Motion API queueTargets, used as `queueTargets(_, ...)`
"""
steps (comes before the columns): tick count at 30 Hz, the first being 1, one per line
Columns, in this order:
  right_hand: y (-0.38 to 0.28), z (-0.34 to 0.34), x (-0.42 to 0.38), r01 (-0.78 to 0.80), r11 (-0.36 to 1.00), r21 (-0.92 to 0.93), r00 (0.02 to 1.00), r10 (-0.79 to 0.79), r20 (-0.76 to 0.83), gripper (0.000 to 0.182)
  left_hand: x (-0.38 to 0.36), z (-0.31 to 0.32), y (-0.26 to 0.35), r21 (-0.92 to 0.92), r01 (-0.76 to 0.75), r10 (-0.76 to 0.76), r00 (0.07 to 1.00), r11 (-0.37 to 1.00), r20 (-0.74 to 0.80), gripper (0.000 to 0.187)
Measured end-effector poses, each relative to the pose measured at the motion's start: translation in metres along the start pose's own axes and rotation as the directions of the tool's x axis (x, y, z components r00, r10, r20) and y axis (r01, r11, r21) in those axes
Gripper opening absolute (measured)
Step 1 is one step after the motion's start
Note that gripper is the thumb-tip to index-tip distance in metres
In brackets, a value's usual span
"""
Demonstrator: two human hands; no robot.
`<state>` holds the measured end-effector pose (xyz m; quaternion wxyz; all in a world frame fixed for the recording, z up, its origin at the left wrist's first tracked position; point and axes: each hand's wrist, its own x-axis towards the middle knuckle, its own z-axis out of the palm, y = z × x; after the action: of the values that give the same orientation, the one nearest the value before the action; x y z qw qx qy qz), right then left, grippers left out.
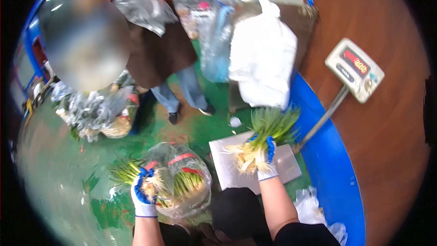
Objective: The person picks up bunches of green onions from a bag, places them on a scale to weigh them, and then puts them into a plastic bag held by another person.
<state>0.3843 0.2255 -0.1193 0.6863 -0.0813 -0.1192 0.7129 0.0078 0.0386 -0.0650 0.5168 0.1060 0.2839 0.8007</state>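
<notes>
My left hand point(144, 191), in a white and blue glove, is closed round a small bunch of green onions point(125, 172), its pale roots pointing right. Beside it stands a clear plastic bag point(196, 202) with red stripes and more green onions point(187, 183) inside. My right hand point(268, 159), gloved alike, grips a larger bunch of green onions point(273, 125) over the metal scale plate point(225, 180). The roots of that bunch face left and its green leaves point up and right.
A scale display point(355, 69) stands on a pole at the right. White bags point(264, 54) hang ahead. Another person point(159, 54) stands at the upper left, holding a clear bag point(143, 7), near a pile of bagged vegetables point(98, 111). A blue edge point(334, 155) curves along the right.
</notes>
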Motion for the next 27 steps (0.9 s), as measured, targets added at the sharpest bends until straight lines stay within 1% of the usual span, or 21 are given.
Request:
queueTargets(1,0.000,-0.011,0.016,0.078,0.985,-0.156,0.997,-0.076,0.018,0.051,0.000,-0.005,0.001,-0.092,0.011,-0.010,1.000,0.996,0.005,0.020)
queueTargets(2,-0.001,0.032,0.010,0.033,0.998,-0.057,0.999,-0.033,0.010,0.051,-0.004,-0.008,0.004,-0.138,0.021,-0.016,0.999,0.990,0.040,0.019)
queueTargets(3,-0.004,0.065,0.006,0.036,0.995,-0.092,0.998,-0.031,0.055,0.051,-0.010,-0.008,0.004,-0.204,-0.006,0.012,0.999,0.979,0.032,0.018)
queueTargets(4,-0.010,0.073,0.011,0.038,0.992,-0.123,0.967,-0.005,0.256,0.053,-0.013,-0.007,0.006,-0.268,-0.026,0.034,0.999,0.963,0.025,0.019)
queueTargets(5,-0.010,0.111,-0.005,0.006,0.998,-0.068,0.984,0.006,0.177,0.056,-0.017,-0.009,0.008,-0.290,-0.046,0.047,0.999,0.956,-0.006,0.019)
queueTargets(6,-0.011,0.127,-0.009,0.012,0.996,-0.092,0.943,0.019,0.334,0.060,-0.019,-0.013,0.009,-0.313,-0.058,0.048,0.998,0.948,-0.038,0.020)
queueTargets(7,-0.009,0.143,-0.014,0.016,0.997,-0.076,0.945,0.010,0.327,0.060,-0.019,-0.020,0.009,-0.311,-0.080,0.057,0.995,0.947,-0.083,0.021)
queueTargets(8,-0.008,0.155,-0.020,0.025,0.998,-0.059,0.951,-0.006,0.311,0.061,-0.022,-0.019,0.013,-0.311,-0.055,0.042,0.998,0.949,-0.047,0.018)
queueTargets(9,-0.008,0.164,-0.023,0.014,0.998,-0.066,0.946,0.009,0.325,0.061,-0.020,-0.019,0.015,-0.326,-0.068,0.041,0.995,0.943,-0.089,0.017)
queueTargets(10,-0.010,0.172,-0.026,0.008,0.999,-0.054,0.923,0.014,0.384,0.061,-0.021,-0.018,0.017,-0.337,-0.074,0.031,0.991,0.939,-0.129,0.015)
queueTargets(11,-0.010,0.181,-0.030,0.004,0.999,-0.038,0.899,0.013,0.438,0.060,-0.025,-0.011,0.022,-0.362,-0.067,0.023,0.992,0.930,-0.124,0.015)
queueTargets(12,-0.011,0.191,-0.037,0.005,0.999,-0.040,0.895,0.013,0.447,0.060,-0.024,-0.015,0.022,-0.371,-0.089,0.060,0.994,0.924,-0.091,0.017)
queueTargets(14,-0.015,0.208,-0.050,0.006,0.992,-0.126,0.874,0.056,0.482,0.053,-0.027,-0.014,0.025,-0.396,-0.071,0.039,0.995,0.916,-0.089,0.015)
queueTargets(18,-0.026,0.218,-0.056,0.019,0.985,-0.171,0.868,0.069,0.492,0.053,-0.030,-0.012,0.028,-0.381,-0.029,0.008,0.998,0.924,-0.059,0.013)
queueTargets(20,-0.037,0.227,-0.056,0.034,0.977,-0.213,0.865,0.078,0.495,0.055,-0.025,-0.022,0.024,-0.409,-0.023,0.007,0.999,0.912,-0.041,0.017)
queueTargets(21,-0.044,0.239,-0.057,0.030,0.960,-0.279,0.861,0.117,0.495,0.054,-0.025,-0.022,0.021,-0.423,-0.050,0.037,0.999,0.905,-0.038,0.018)
queueTargets(22,-0.051,0.249,-0.055,0.026,0.939,-0.344,0.857,0.156,0.491,0.053,-0.024,-0.023,0.019,-0.408,-0.082,0.058,0.996,0.909,-0.072,0.018)
queueTargets(24,-0.065,0.268,-0.039,0.004,0.934,-0.357,0.812,0.206,0.547,0.052,-0.030,-0.018,0.022,-0.394,-0.066,0.049,0.997,0.917,-0.052,0.016)
queueTargets(25,-0.072,0.280,-0.038,0.013,0.935,-0.354,0.840,0.182,0.512,0.051,-0.030,-0.017,0.023,-0.394,-0.056,0.040,0.998,0.918,-0.049,0.016)
queueTargets(26,-0.068,0.294,-0.034,0.091,0.959,-0.269,0.817,0.083,0.571,0.048,-0.031,-0.017,0.025,-0.401,-0.045,0.029,0.999,0.915,-0.046,0.016)
queueTargets(27,-0.067,0.305,-0.033,0.119,0.962,-0.246,0.821,0.044,0.570,0.046,-0.031,-0.017,0.026,-0.408,-0.036,0.019,0.999,0.912,-0.044,0.016)
